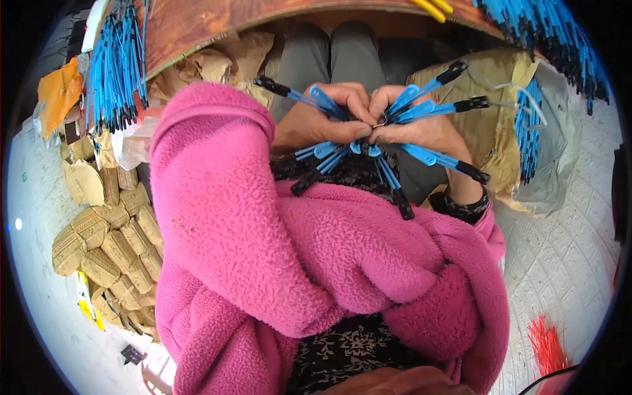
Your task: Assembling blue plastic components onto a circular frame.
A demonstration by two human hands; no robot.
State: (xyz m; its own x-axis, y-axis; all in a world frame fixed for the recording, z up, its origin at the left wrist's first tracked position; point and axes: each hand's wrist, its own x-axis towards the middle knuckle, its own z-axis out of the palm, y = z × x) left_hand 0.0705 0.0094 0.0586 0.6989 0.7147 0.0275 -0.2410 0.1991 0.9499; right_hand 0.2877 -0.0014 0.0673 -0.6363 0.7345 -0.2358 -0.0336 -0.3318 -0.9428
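Note:
In front of my lap, both hands meet at a small metal ring [378, 124], partly hidden by the fingertips. My left hand [326, 122] is closed, thumb and fingers pinching at the ring's left side. My right hand [421, 128] pinches from the right, also closed. Several slim blue plastic pieces [421, 155] with black ends fan outward around the ring, some passing between or over my fingers. Their rounded blue ends with holes gather toward the ring. Whether each one is threaded on it, I cannot tell.
A brown wooden tabletop [197, 26] curves across the far side, with bundles of similar blue pieces [118, 72] at its left and more at far right. Wrapped brown packets [108, 243] pile on the left. A brown paper sack [487, 99] stands right; red strands [548, 345] lie lower right.

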